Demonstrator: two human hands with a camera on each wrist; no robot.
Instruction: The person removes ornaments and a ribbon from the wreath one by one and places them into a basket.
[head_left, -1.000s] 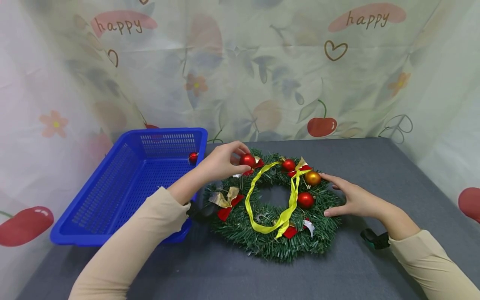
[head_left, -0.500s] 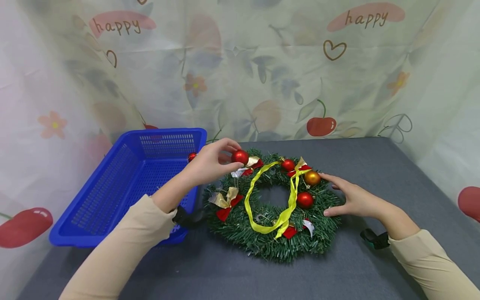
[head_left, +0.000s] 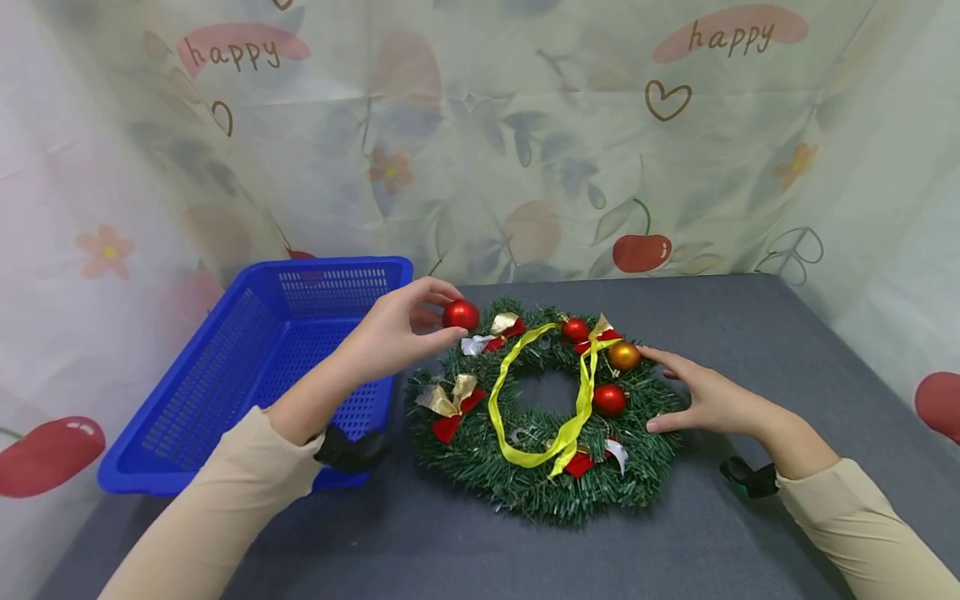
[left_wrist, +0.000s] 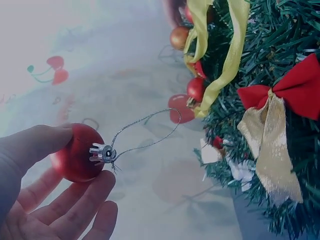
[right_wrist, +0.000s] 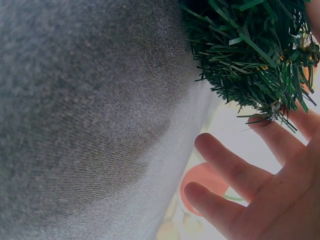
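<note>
Between thumb and fingers, my left hand (head_left: 397, 327) holds a shiny red bauble (head_left: 461, 315) above the wreath's far left edge. A silver cap and a loop of silver string (left_wrist: 145, 119) show on the bauble in the left wrist view. The green tinsel wreath (head_left: 480, 454) lies flat, with a yellow ribbon (head_left: 498, 400) looped over it. My right hand (head_left: 716, 402) rests at the wreath's right edge, fingers spread and touching the needles (right_wrist: 250, 55). Close to its fingertips sit a gold bauble (head_left: 624, 356) and another red bauble (head_left: 609, 400).
To the left stands a blue plastic basket (head_left: 187, 481), partly behind my left arm. Several bows, such as a gold and red one (head_left: 450, 400), decorate the wreath. A grey cloth (head_left: 720, 317) covers the table, and a printed curtain (head_left: 480, 167) hangs behind it.
My left hand has moved left with the red bauble, away from the wreath's top bow, which now shows fully. The right hand has stayed in place.
</note>
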